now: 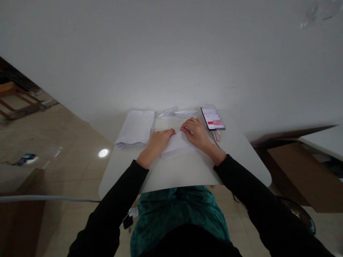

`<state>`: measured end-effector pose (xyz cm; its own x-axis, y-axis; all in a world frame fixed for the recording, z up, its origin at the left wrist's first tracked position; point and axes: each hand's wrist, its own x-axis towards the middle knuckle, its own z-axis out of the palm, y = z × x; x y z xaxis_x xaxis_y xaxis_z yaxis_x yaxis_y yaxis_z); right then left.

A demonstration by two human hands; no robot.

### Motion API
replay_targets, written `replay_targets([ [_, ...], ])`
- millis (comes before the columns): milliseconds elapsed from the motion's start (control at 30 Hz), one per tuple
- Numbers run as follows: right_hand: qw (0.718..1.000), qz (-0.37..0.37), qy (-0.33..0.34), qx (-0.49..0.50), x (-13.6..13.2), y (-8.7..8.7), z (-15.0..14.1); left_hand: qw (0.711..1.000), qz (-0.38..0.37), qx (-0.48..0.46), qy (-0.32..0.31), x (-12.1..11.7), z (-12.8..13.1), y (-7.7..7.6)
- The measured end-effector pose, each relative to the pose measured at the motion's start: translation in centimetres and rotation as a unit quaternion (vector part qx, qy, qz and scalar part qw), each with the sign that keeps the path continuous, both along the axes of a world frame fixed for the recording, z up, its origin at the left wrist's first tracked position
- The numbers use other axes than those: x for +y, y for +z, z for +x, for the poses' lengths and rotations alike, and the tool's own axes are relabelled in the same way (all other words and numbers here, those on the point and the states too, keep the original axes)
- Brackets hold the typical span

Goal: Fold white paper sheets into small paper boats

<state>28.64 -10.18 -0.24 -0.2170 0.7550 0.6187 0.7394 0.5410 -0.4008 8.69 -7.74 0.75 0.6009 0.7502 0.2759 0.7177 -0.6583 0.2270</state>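
Observation:
A white sheet of paper (177, 145) lies on the white table, in front of me, its lower edge faint against the tabletop. My left hand (158, 142) is closed at the sheet's left side, thumb and fingers pinched on the paper. From the right, my right hand (197, 133) pinches the sheet near its upper edge, its fingertips a short gap from the left ones. Beside my left hand lies a thick stack of folded white paper (137, 126). Beyond the hands, by the wall, are two folded white paper pieces (168, 112).
A phone (212, 119) with a lit screen lies at the table's back right, a pink loop and cord below it. The white table (177, 176) stands against a pale wall (171, 53). A cardboard box (302, 175) is on the right; a wooden stool (13, 94) is far left.

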Motion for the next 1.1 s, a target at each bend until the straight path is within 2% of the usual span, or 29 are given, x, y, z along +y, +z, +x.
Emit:
replay_targets([
  [100,0.999,-0.004,-0.026,0.027,0.2,0.0,0.4,1.000,0.001,-0.014,-0.001,0.3,-0.5,0.2],
  [300,0.993,0.001,-0.030,0.118,0.4,-0.4,0.3,0.994,-0.035,-0.099,-0.011,1.1,-1.5,0.9],
  [533,0.986,0.086,-0.020,0.140,0.0,0.7,0.9,0.993,-0.058,-0.095,-0.039,1.8,-3.0,2.0],
  [633,0.985,0.096,-0.009,0.146,-0.3,1.3,1.3,0.990,-0.077,-0.108,-0.037,1.9,-3.7,2.4],
  [700,0.981,0.079,-0.034,0.176,-0.3,1.6,1.6,0.984,-0.080,-0.158,-0.027,1.8,-3.9,2.7],
  [767,0.977,0.034,-0.045,0.204,-0.1,1.7,1.8,0.966,-0.092,-0.238,-0.032,1.6,-3.9,3.1],
  [833,0.980,-0.032,0.000,0.198,0.1,1.5,1.7,0.941,-0.155,-0.294,-0.061,1.1,-3.4,3.4],
  [900,0.978,-0.089,0.075,0.173,0.2,1.3,1.3,0.925,-0.257,-0.270,-0.078,0.4,-2.8,3.5],
  [967,0.973,-0.117,0.116,0.163,0.0,1.1,0.8,0.926,-0.305,-0.205,-0.081,-0.1,-2.1,3.1],
  [1033,0.971,-0.120,0.122,0.165,-0.3,0.9,0.3,0.937,-0.292,-0.171,-0.080,-0.4,-1.5,2.5],
  [1100,0.974,-0.100,0.097,0.179,-0.5,0.8,-0.1,0.947,-0.261,-0.178,-0.060,-0.4,-1.3,1.8],
])
